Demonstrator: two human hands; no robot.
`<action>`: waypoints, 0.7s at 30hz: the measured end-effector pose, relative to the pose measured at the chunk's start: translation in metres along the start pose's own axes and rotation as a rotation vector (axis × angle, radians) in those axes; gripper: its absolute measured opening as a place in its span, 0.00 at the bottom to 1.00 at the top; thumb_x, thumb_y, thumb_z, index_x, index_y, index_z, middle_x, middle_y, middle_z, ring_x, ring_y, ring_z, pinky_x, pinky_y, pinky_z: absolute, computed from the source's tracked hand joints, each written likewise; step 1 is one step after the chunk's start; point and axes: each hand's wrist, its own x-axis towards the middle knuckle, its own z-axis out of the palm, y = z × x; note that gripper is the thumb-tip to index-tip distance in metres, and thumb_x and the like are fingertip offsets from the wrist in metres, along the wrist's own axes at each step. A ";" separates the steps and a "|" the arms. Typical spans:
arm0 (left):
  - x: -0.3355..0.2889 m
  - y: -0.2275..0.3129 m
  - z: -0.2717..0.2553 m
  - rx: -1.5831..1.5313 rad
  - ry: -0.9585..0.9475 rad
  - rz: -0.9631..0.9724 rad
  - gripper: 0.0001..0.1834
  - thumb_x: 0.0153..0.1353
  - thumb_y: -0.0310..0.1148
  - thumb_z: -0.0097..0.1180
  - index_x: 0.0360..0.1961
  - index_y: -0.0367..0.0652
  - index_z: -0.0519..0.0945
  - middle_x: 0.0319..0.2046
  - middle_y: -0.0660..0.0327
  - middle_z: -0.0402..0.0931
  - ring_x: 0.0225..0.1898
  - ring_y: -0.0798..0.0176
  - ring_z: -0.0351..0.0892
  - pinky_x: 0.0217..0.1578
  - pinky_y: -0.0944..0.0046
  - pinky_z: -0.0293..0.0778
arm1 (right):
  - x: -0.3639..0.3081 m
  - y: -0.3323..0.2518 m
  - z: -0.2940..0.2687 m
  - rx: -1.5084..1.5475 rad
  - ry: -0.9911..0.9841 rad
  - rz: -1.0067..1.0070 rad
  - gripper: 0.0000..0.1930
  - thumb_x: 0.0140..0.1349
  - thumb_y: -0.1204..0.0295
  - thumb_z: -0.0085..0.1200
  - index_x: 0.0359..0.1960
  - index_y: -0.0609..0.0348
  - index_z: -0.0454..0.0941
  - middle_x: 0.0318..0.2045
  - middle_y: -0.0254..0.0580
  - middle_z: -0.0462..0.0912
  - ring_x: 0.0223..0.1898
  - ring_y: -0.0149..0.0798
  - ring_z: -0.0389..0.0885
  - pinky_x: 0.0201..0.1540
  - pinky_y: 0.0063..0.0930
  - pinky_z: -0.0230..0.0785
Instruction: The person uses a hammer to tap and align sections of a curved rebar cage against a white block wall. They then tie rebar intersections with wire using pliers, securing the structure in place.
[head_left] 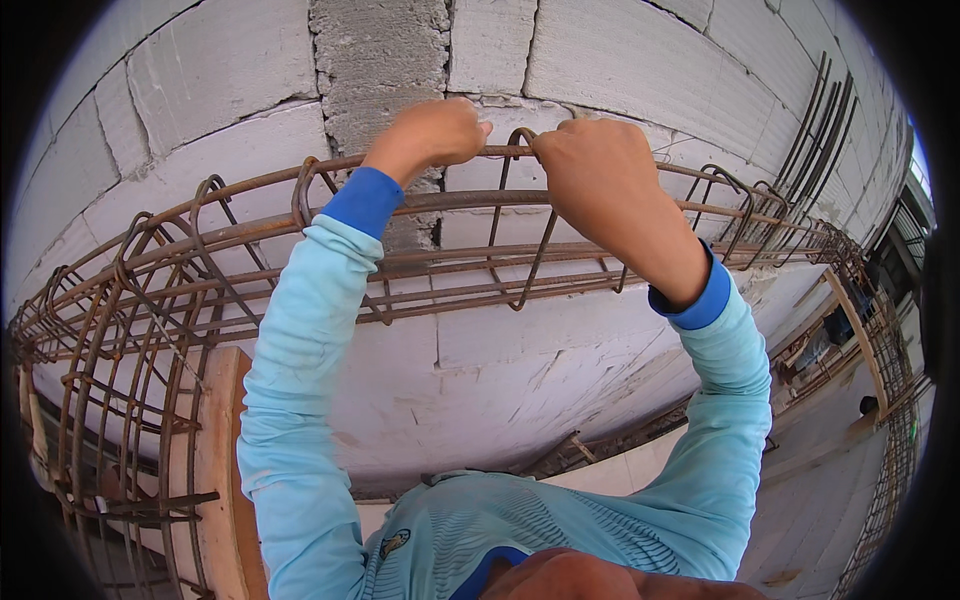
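A long horizontal rebar cage [470, 200], made of rusty bars with bent stirrups, runs across in front of me along a block wall. My left hand [432, 133] is closed at the cage's top bar, its thumb pointing right. Whatever its fingers hold is hidden. Just right of it, a stirrup [519, 135] loops over the top bar. My right hand [600, 170] is curled over the same bar, its near edge against that stirrup. The back of the hand covers its fingers, so I cannot make out what is in them.
Behind the cage stands a white block wall [220, 65] with a grey mortar column [380, 60]. An upright rebar cage [130, 400] and a wooden board [228, 470] are at left. Several bars [820, 130] stick up at right, above a wooden frame [857, 335].
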 end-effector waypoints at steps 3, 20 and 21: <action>0.007 0.003 0.000 -0.233 -0.203 -0.133 0.29 0.76 0.49 0.43 0.35 0.31 0.84 0.31 0.47 0.86 0.29 0.53 0.86 0.35 0.51 0.76 | -0.004 0.000 0.006 -0.007 -0.116 0.026 0.11 0.53 0.77 0.57 0.37 0.53 0.87 0.26 0.43 0.84 0.28 0.47 0.86 0.29 0.40 0.76; 0.033 0.020 0.003 -0.415 -0.341 -0.406 0.20 0.74 0.37 0.40 0.36 0.40 0.84 0.30 0.57 0.88 0.22 0.71 0.82 0.21 0.65 0.71 | -0.003 -0.007 0.016 -0.059 -0.085 -0.014 0.14 0.57 0.76 0.56 0.42 0.48 0.89 0.29 0.41 0.84 0.30 0.44 0.86 0.31 0.38 0.77; 0.036 0.020 0.003 -0.439 -0.348 -0.414 0.20 0.74 0.37 0.39 0.36 0.40 0.83 0.30 0.57 0.88 0.22 0.71 0.81 0.21 0.65 0.71 | -0.003 -0.008 0.017 -0.059 -0.083 -0.010 0.14 0.57 0.76 0.56 0.42 0.48 0.89 0.29 0.41 0.84 0.30 0.44 0.86 0.31 0.38 0.77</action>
